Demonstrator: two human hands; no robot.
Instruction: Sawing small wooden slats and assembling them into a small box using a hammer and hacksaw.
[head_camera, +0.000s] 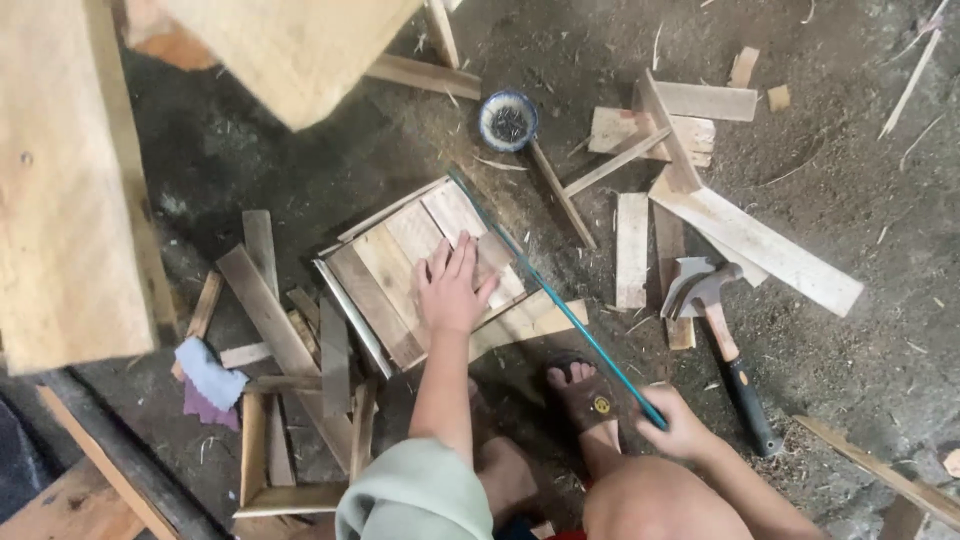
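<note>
Left hand (452, 290): open, flat, fingers spread, pressing down on the slatted wood panel (420, 270). Panel lies on the floor (850, 200), just far of the person's knees.

Right hand (678, 420): closed around the near end of a thin saw (550, 290) with a teal blade. Blade's long axis runs diagonally from the right hand, near right, up to far left, across the panel's right edge, close beside the left hand's fingertips. Right hand holds the tool, left hand is nearer the panel and pins it. Cut line sits to the left and far of the right hand.

A foot in a brown sandal (590, 400) sits between the hands, under the blade line, next to the plank (530, 320) sticking out from under the panel.

Around:
- Hammer (715, 330) with black grip, on the floor just right of the saw, head far, handle near.
- Small round bowl (508, 120) of dark bits, probably nails, far of the panel.
- Loose offcuts (700, 200) piled far right, more slats (290, 340) left of the panel.
- Pale blue and purple cloth (208, 380) on the left scrap pile.
- Big light board (60, 190) far left, close to the camera, blurred.

Sawdust and chips all over the floor.
</note>
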